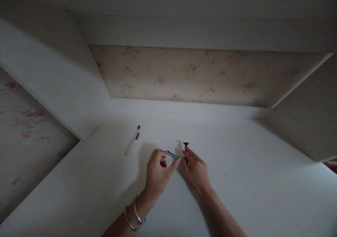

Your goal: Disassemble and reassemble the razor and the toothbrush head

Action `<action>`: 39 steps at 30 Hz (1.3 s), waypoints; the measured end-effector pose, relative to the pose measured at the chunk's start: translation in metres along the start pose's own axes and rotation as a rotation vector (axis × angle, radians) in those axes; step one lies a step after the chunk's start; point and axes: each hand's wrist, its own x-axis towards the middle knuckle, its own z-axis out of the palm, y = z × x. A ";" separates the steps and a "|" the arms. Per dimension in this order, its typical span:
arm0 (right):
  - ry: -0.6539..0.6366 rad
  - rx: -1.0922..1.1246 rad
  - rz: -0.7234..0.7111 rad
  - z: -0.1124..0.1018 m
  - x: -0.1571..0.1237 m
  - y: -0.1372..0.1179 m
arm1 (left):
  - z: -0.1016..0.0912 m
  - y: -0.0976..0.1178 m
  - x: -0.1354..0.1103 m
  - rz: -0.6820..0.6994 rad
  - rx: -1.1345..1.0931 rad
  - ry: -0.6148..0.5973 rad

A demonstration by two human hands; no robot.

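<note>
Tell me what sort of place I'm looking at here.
Probably a room in a home, at a desk or shelf nook: floral wallpaper lines the back, a white top spreads below it, and a pale side panel stands at the left.

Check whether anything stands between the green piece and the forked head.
Nothing separate visibly does. A gap divides the green piece in the left hand from the forked head at the right hand; the left thumb touches the piece's right end.

Below the held cartridge [172, 155], both forearms [221, 209] are cut off. Beside it, the right hand [196, 168] partly hides the black forked piece [186, 143].
</note>
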 end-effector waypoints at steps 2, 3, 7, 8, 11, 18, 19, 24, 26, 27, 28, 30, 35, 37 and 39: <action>-0.028 -0.029 -0.032 0.001 0.000 -0.001 | 0.000 0.000 0.000 0.003 -0.003 0.002; -0.045 -0.039 -0.045 0.002 0.001 -0.002 | 0.000 0.000 0.000 0.004 -0.005 0.003; -0.086 -0.057 -0.068 0.002 0.003 -0.004 | 0.001 -0.001 0.001 0.001 -0.003 0.006; -0.087 -0.060 -0.064 0.002 0.003 -0.004 | 0.001 -0.001 0.001 0.002 -0.003 0.006; -0.077 -0.068 -0.045 0.002 0.004 -0.004 | 0.000 0.000 0.001 0.005 -0.002 0.008; -0.064 -0.056 -0.047 0.004 0.005 -0.002 | 0.000 0.000 0.001 -0.008 -0.001 0.022; -0.060 -0.049 -0.046 0.004 0.005 -0.002 | 0.001 0.000 0.001 -0.006 0.001 0.026; 0.005 0.047 -0.055 0.001 0.006 -0.003 | 0.001 0.000 0.000 0.031 0.003 0.032; 0.054 0.149 -0.015 -0.002 0.006 -0.005 | 0.000 0.000 0.000 0.048 0.014 0.029; 0.070 0.220 0.030 -0.004 0.007 -0.006 | 0.000 0.000 0.000 0.056 0.021 0.027; 0.073 0.304 0.087 -0.006 0.007 -0.008 | 0.000 0.000 0.000 0.064 0.028 0.027; 0.022 0.500 0.198 -0.011 0.007 -0.013 | -0.001 0.000 -0.001 0.081 0.046 0.030; -0.235 0.894 0.294 -0.019 0.005 -0.025 | -0.002 0.001 0.000 0.122 0.111 0.012; -0.265 0.979 0.299 -0.019 0.004 -0.026 | -0.002 0.000 -0.001 0.136 0.135 0.004; -0.264 1.032 0.298 -0.019 0.004 -0.026 | -0.002 0.000 -0.001 0.145 0.150 -0.001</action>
